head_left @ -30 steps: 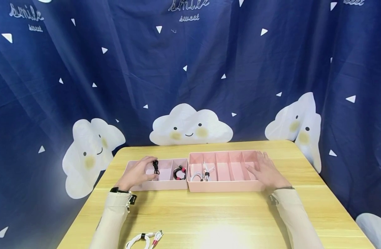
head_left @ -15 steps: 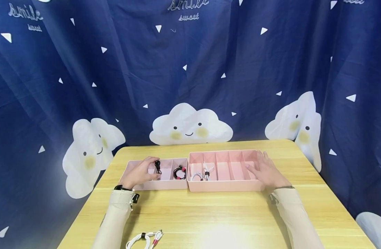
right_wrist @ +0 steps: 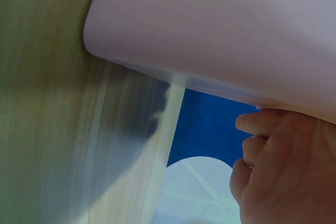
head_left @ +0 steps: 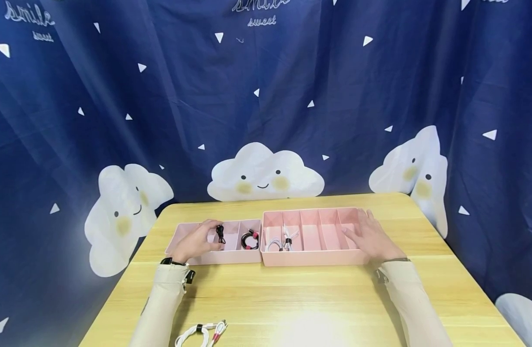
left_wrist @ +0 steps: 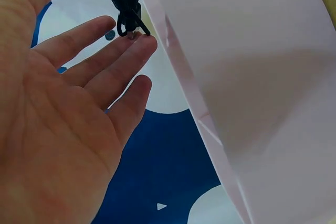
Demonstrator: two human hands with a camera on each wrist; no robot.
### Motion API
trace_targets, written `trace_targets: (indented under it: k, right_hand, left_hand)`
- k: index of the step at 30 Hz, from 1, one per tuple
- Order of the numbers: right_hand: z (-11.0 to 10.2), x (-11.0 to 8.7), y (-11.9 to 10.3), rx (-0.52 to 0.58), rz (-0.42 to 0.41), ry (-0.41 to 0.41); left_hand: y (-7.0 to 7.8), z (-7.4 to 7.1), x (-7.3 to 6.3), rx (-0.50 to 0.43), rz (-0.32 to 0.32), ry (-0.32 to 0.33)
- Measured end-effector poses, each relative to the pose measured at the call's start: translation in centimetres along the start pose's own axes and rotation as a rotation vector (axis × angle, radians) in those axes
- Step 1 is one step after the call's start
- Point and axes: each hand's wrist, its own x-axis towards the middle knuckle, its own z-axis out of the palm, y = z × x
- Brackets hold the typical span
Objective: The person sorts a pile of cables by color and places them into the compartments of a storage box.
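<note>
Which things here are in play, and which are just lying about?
In play: left hand holding black cable over small pink tray; right hand resting on large pink organizer.
Lying about: white cable on table's near edge.

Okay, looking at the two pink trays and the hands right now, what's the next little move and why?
Probably let go of the black cable and draw the left hand back. The bundle already hangs in a compartment of the small pink tray, pinched only at the fingertips, while the right hand steadies the large tray. A white cable lies loose near the table's front edge.
</note>
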Motion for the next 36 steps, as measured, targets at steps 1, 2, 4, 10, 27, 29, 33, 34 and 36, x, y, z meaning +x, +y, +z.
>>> trace_targets:
  k: [1,2,4,10,27,29,33,34,36]
  right_hand:
    - [0.0,0.0,0.0,0.003,0.0,-0.002]
    - [0.0,0.0,0.0,0.002,0.001,-0.003]
    - [0.0,0.0,0.0,0.002,0.002,-0.002]
    - [-0.1,0.1,-0.1,0.008,0.001,0.001]
    - [-0.1,-0.1,-0.1,0.023,0.023,-0.017]
    - [-0.1,-0.1,-0.1,0.025,0.027,-0.02]
    - [-0.1,-0.1,-0.1,0.021,0.026,-0.019]
    - [-0.1,0.0,-0.1,0.02,0.025,-0.018]
    - [-0.1,0.0,0.0,0.017,0.023,-0.017]
  left_hand:
    - [-0.1,0.1,0.0,-0.006,-0.009,-0.006]
    - [-0.2,0.1,0.1,-0.007,-0.012,-0.011]
    - [-0.3,0.2,0.1,-0.007,-0.019,-0.018]
    - [-0.5,0.3,0.1,-0.001,-0.021,-0.02]
    - [-0.7,1.0,0.3,0.004,0.027,0.003]
    - [-0.6,1.1,0.3,0.008,0.026,0.004]
    - [-0.6,1.2,0.5,0.025,0.039,0.006]
    - [-0.6,1.2,0.6,0.021,0.039,0.004]
    - [-0.6,1.2,0.7,0.021,0.043,0.001]
